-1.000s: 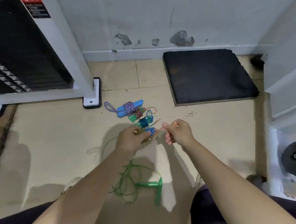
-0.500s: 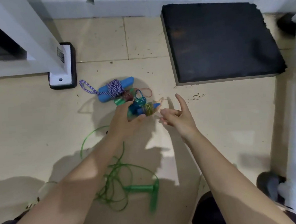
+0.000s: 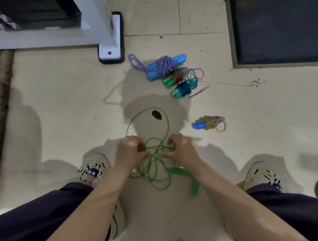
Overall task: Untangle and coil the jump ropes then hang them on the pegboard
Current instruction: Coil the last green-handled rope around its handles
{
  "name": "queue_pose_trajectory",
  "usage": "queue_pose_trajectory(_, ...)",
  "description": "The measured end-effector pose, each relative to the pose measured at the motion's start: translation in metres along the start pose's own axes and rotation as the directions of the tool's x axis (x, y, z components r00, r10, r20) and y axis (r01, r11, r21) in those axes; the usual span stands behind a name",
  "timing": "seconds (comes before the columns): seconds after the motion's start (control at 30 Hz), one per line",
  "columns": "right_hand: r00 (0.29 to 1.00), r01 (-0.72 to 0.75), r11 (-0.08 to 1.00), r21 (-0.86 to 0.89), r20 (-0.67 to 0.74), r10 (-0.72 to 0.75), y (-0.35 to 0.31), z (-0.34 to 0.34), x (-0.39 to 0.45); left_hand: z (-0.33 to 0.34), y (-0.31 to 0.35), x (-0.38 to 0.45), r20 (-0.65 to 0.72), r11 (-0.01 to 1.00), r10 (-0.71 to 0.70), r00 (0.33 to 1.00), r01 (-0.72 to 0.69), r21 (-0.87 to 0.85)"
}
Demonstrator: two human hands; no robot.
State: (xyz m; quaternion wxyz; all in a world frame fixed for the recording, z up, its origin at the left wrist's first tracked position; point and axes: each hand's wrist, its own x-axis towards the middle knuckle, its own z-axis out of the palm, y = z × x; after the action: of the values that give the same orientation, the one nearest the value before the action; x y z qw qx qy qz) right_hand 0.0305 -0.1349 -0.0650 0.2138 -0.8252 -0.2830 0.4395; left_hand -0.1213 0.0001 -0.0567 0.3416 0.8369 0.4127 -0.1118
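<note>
A tangled green jump rope (image 3: pixel 156 161) lies on the floor between my feet, its green handles (image 3: pixel 187 177) trailing to the lower right. My left hand (image 3: pixel 130 153) and my right hand (image 3: pixel 182 150) each grip strands of this rope, fingers curled, on either side of the tangle. A coiled rope with blue handles and a yellowish cord (image 3: pixel 208 124) lies on the floor to the upper right. Further back sit three more coiled ropes: a purple-white one with blue handles (image 3: pixel 162 66), a brown one (image 3: pixel 176 77) and a blue one with green handles (image 3: pixel 183 90).
A white rack leg with a black foot (image 3: pixel 110 51) stands at the back left. A dark mat (image 3: pixel 278 22) lies at the back right. A small black mark (image 3: pixel 156 114) is on the beige floor. My shoes (image 3: pixel 94 171) flank the rope.
The yellowish coiled rope that my left hand held now lies on the floor. Both hands have dropped to the green rope and taken hold of it. The view tilted down.
</note>
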Motion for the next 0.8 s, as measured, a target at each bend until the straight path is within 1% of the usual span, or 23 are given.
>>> queue_pose_trajectory(0.07, 0.999, 0.016, 0.994, -0.110, -0.044, -0.021, 0.000, 0.009, 0.001, 0.003, -0.005, 0.006, 0.006, 0.998, -0.044, 0.999, 0.044, -0.042)
queue_pose_trajectory(0.17, 0.995, 0.015, 0.979, -0.202, -0.096, -0.035, -0.003, 0.014, 0.006, 0.005, -0.010, 0.013, 0.070, 0.994, -0.091, 0.993, 0.095, -0.049)
queue_pose_trajectory(0.27, 0.992, 0.075, 0.973, -0.221, -0.078, -0.094, -0.004, 0.013, 0.008, 0.005, -0.013, 0.016, 0.104, 0.988, -0.118, 0.988, 0.127, -0.085)
queue_pose_trajectory(0.33, 0.991, 0.095, 0.984, -0.152, -0.084, -0.109, -0.008, 0.004, 0.006, 0.000, -0.009, 0.015, 0.084, 0.977, -0.153, 0.985, 0.164, -0.136)
queue_pose_trajectory(0.37, 0.994, 0.065, 0.993, -0.101, -0.079, -0.073, -0.012, -0.004, 0.003, -0.006, -0.005, 0.014, 0.072, 0.973, -0.163, 0.984, 0.172, -0.153)
queue_pose_trajectory(0.43, 0.999, 0.016, 0.999, 0.030, -0.043, -0.014, -0.025, -0.025, -0.004, -0.023, 0.008, 0.013, 0.079, 0.963, -0.134, 0.988, 0.148, -0.226)
queue_pose_trajectory(0.47, 1.000, 0.003, 0.993, 0.122, -0.017, -0.001, -0.033, -0.038, -0.009, -0.036, 0.017, 0.012, 0.099, 0.943, -0.119, 0.988, 0.143, -0.302)
queue_pose_trajectory(0.5, 1.000, -0.013, 0.974, 0.228, 0.014, 0.010, -0.043, -0.053, -0.015, -0.049, 0.028, 0.010, 0.118, 0.910, -0.106, 0.987, 0.144, -0.389)
queue_pose_trajectory(0.57, 0.997, -0.048, 0.896, 0.441, 0.073, 0.018, -0.067, -0.083, -0.032, -0.079, 0.051, 0.002, 0.109, 0.850, -0.079, 0.991, 0.124, -0.512)
queue_pose_trajectory(0.6, 0.996, -0.046, 0.869, 0.493, 0.085, 0.005, -0.080, -0.097, -0.042, -0.096, 0.064, -0.004, 0.092, 0.830, -0.058, 0.994, 0.099, -0.548)
queue_pose_trajectory(0.67, 0.995, 0.005, 0.850, 0.527, 0.078, -0.055, -0.108, -0.125, -0.065, -0.131, 0.090, -0.019, 0.057, 0.791, -0.004, 0.998, 0.038, -0.611)
queue_pose_trajectory(0.7, 0.993, 0.050, 0.844, 0.535, 0.060, -0.097, -0.122, -0.140, -0.078, -0.149, 0.103, -0.028, 0.040, 0.787, 0.012, 0.999, 0.015, -0.617)
queue_pose_trajectory(0.77, 0.985, 0.139, 0.833, 0.535, 0.012, -0.172, -0.151, -0.168, -0.109, -0.187, 0.126, -0.053, 0.038, 0.806, 0.061, 0.997, -0.026, -0.591)
queue_pose_trajectory(0.8, 0.978, 0.178, 0.824, 0.538, -0.008, -0.206, -0.166, -0.182, -0.128, -0.207, 0.138, -0.066, 0.056, 0.819, 0.109, 0.992, -0.058, -0.571)
